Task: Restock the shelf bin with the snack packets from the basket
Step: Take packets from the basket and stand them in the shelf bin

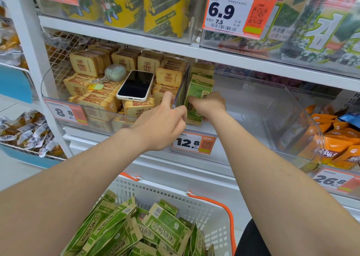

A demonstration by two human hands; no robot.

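Green and tan snack packets (200, 89) stand upright at the left end of a clear shelf bin (272, 107). My right hand (209, 105) holds the front packet from its right side. My left hand (163, 123) pinches the packets' left edge at the bin's clear divider wall. Below, a white basket (206, 209) with orange handles holds several more green packets (136, 230) lying loose in a heap.
A phone (136, 85) and a key fob (115, 72) lie on tan biscuit packs (87, 63) in the bin to the left. Orange packets (335, 144) fill the bin on the right. A 12.8 price tag (192, 143) hangs below the hands.
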